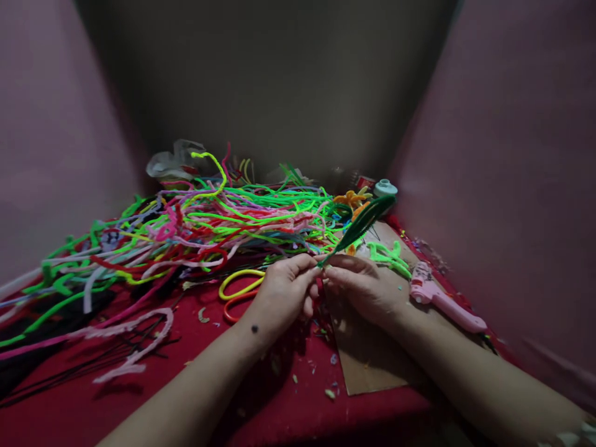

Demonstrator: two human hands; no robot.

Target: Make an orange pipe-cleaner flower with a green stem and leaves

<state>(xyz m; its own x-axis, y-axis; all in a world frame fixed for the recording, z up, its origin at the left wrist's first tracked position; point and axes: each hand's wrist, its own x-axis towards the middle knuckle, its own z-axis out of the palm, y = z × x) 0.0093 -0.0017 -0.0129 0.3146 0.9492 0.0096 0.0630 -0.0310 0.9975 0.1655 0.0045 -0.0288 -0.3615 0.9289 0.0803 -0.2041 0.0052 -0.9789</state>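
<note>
A dark green pipe-cleaner leaf (pixel 361 225) tilts up to the right from between my two hands, and its thin stem end lies at my fingertips. My left hand (pixel 288 285) pinches that stem from the left, fingers curled. From the right, my right hand (pixel 356 282) closes thumb and fingers on the same stem. The fingertips of both hands nearly meet, and the very end of the stem is hidden. Just left of my left hand lie scissors with yellow and red handle loops (pixel 242 285); their blades are out of sight.
A big tangled heap of coloured pipe cleaners (pixel 251 214) covers the back and left of the red cloth (pixel 288 403). Under my right arm lies a cardboard sheet (pixel 367 366). On the right are a pink glue gun (pixel 447 304), bright green pipe-cleaner pieces (pixel 388 256) and a pale round container (pixel 385 188).
</note>
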